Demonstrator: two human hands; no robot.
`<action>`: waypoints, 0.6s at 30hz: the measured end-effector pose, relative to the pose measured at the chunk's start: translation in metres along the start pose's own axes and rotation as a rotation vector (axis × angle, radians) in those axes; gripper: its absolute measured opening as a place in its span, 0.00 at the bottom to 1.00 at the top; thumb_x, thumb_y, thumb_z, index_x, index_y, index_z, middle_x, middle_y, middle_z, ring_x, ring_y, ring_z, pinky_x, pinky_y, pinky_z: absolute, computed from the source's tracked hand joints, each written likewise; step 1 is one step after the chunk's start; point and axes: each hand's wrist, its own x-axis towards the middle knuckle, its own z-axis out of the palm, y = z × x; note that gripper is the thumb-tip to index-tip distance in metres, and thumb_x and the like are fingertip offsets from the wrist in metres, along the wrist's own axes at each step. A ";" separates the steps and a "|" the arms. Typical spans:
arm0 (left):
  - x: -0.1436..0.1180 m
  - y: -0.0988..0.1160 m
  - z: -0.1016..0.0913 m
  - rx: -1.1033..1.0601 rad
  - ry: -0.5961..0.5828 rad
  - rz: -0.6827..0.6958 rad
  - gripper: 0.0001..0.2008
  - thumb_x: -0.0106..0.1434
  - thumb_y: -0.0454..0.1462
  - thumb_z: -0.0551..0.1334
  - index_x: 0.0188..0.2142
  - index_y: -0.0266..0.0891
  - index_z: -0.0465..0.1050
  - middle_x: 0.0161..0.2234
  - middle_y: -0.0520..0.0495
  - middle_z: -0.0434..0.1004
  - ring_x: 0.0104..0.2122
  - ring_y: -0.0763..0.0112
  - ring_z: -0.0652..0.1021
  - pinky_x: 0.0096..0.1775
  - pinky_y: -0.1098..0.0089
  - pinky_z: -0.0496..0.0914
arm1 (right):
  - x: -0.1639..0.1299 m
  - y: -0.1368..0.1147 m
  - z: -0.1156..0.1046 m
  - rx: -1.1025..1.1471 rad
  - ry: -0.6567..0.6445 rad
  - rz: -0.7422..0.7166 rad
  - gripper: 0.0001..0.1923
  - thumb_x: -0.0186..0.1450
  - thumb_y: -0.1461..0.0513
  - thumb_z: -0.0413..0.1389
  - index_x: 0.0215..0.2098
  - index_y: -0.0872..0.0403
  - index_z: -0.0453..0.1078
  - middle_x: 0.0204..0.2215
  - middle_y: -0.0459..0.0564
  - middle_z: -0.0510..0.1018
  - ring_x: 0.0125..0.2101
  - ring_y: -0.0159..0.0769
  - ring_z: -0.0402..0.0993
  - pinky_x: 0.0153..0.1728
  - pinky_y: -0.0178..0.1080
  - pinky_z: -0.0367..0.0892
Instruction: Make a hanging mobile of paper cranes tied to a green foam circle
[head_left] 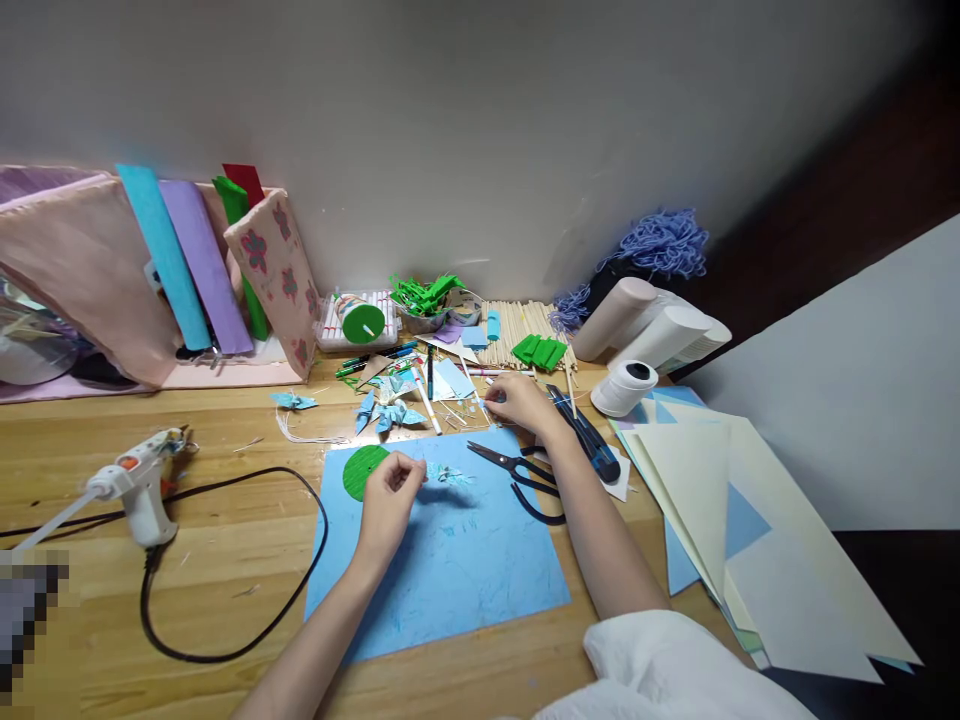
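Note:
My left hand (pixel 391 488) is closed in a pinch on a small light-blue patterned paper crane (pixel 452 477), above a blue sheet (pixel 450 590). Beside that hand, partly behind its fingers, lies a round green disc (pixel 363 468). My right hand (pixel 517 402) reaches farther out, its fingers pinched together over the clutter at the back of the sheet. Whatever they hold is too small to make out. Black-handled scissors (pixel 514 463) rest near my right forearm. Several blue folded paper cranes (pixel 394 413) lie beyond my left hand.
A white glue gun (pixel 142 485) with a looping black cable (pixel 247 478) stands at left. A box cutter (pixel 589 440) lies by my right forearm. Large paper sheets (pixel 750 540), a thread spool (pixel 624 388) and wooden sticks (pixel 514 325) sit right and back. A pink organizer (pixel 277 260) stands back left.

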 end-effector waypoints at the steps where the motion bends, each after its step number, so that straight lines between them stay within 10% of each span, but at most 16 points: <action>1: 0.000 0.000 0.000 -0.002 0.000 -0.001 0.13 0.54 0.43 0.60 0.21 0.38 0.63 0.20 0.54 0.65 0.24 0.75 0.66 0.28 0.75 0.60 | 0.000 0.001 0.000 0.017 -0.008 -0.003 0.03 0.56 0.64 0.58 0.26 0.56 0.73 0.28 0.49 0.76 0.30 0.33 0.70 0.32 0.32 0.60; 18: 0.000 0.002 -0.002 0.010 0.029 0.020 0.13 0.53 0.44 0.61 0.20 0.38 0.64 0.19 0.53 0.66 0.23 0.74 0.67 0.27 0.74 0.61 | -0.005 0.001 -0.007 0.170 0.013 0.087 0.06 0.57 0.66 0.56 0.27 0.55 0.75 0.28 0.47 0.79 0.29 0.32 0.73 0.31 0.31 0.62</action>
